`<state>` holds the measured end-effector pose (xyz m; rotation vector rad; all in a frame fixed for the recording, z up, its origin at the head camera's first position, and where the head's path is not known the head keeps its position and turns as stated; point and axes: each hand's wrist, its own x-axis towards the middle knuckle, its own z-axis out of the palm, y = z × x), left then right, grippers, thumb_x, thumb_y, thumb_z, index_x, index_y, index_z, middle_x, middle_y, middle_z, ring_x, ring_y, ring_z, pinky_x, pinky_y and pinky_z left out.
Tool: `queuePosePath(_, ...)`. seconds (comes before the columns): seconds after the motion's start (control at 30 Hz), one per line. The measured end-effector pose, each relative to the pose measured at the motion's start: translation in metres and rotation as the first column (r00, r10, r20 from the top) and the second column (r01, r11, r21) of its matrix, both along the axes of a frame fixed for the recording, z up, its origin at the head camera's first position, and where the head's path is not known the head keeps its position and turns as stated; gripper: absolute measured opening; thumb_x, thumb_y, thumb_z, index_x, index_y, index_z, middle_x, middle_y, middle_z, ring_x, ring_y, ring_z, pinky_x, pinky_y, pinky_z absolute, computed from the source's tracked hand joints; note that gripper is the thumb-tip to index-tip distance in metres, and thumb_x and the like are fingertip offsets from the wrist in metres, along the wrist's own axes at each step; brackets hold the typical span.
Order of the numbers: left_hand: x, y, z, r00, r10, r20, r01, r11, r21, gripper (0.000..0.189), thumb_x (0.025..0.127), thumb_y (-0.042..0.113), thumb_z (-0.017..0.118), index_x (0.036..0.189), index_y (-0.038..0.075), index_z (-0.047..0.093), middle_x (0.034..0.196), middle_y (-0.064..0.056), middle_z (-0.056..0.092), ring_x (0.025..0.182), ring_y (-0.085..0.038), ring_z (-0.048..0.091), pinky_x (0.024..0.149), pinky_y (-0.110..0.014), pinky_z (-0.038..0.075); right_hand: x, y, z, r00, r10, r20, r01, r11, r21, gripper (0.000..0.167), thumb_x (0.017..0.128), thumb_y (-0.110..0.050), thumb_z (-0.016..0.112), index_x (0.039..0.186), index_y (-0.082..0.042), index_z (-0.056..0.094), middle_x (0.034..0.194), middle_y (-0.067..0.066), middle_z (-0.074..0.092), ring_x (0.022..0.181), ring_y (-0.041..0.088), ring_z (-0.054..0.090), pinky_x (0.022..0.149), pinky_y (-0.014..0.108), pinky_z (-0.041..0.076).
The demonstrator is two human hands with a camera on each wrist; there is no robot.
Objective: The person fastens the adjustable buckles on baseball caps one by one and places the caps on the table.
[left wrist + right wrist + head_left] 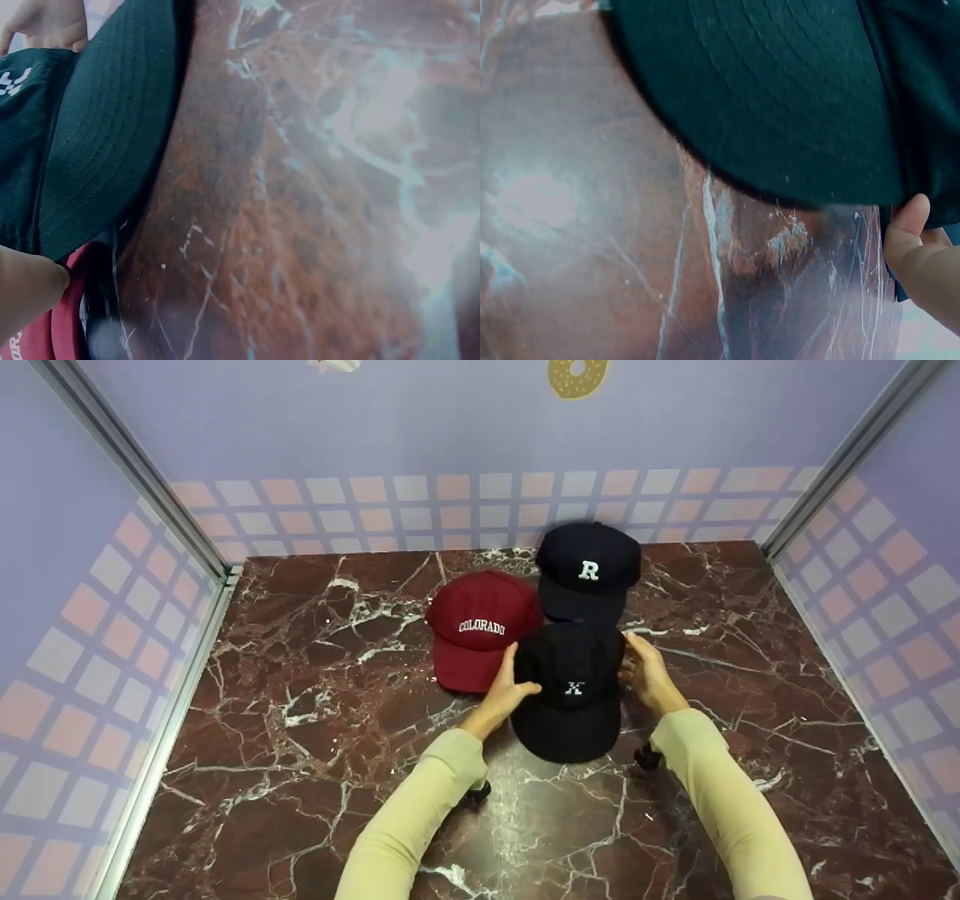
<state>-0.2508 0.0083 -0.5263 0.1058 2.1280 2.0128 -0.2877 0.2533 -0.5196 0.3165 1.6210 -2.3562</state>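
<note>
A black baseball cap (568, 731) with a small white X-like emblem is between the two hands, its brim toward the person. The left hand (501, 699) grips the cap's left side, thumb over the front. At the opposite side, the right hand (649, 678) holds the edge with curled fingers; in the right wrist view its thumb (913, 217) lies at the seam where brim meets crown. Directly left is a dark red cap (480, 611) lettered COLORADO, partly covered by the left hand and black cap. Behind sits a navy cap (589, 547) with a white R.
The caps are on a dark red-brown marbled tabletop (300, 780) with white veins. Purple panels with pink and white squares enclose it at the back (405, 435), left (75, 645) and right (892, 585). Metal strips (142, 457) line the corners.
</note>
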Motion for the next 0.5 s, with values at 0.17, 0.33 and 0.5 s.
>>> queuePosePath(0.17, -0.006, 0.007, -0.007, 1.000, -0.006, -0.017, 0.005, 0.997, -0.074, 0.088, 0.070, -0.001, 0.059, 0.142, 0.006, 0.009, 0.148, -0.011, 0.010, 0.136, -0.023, 0.008, 0.110, -0.038, 0.011, -0.003, 0.002, -0.003, 0.997, -0.068, 0.030, 0.069, 0.998, -0.013, 0.015, 0.092, -0.031, 0.042, 0.087, -0.020, 0.051, 0.076, -0.009, 0.059, 0.061, 0.007, 0.052, 0.055, 0.022, 0.040)
queuePosePath(0.33, -0.010, 0.011, -0.017, 1.000, -0.007, -0.027, 0.002, 0.980, -0.200, 0.089, 0.070, 0.001, 0.060, 0.142, 0.009, 0.010, 0.148, -0.010, 0.010, 0.136, -0.022, 0.010, 0.109, -0.037, 0.014, -0.005, 0.003, -0.006, 0.993, -0.104, 0.050, 0.101, 0.993, 0.052, 0.014, 0.091, -0.031, 0.044, 0.092, -0.018, 0.047, 0.081, -0.008, 0.058, 0.066, 0.007, 0.053, 0.059, 0.023, 0.041)
queuePosePath(0.5, -0.012, 0.014, -0.020, 0.997, -0.029, -0.075, 0.004, 0.951, -0.309, 0.087, 0.071, 0.000, 0.059, 0.142, 0.008, 0.008, 0.148, -0.013, 0.006, 0.136, -0.024, 0.009, 0.109, -0.038, 0.015, -0.007, 0.003, -0.008, 0.990, -0.131, 0.053, 0.123, 0.985, 0.121, 0.019, 0.090, -0.035, 0.044, 0.095, -0.017, 0.046, 0.087, -0.005, 0.056, 0.068, 0.007, 0.052, 0.060, 0.023, 0.042)
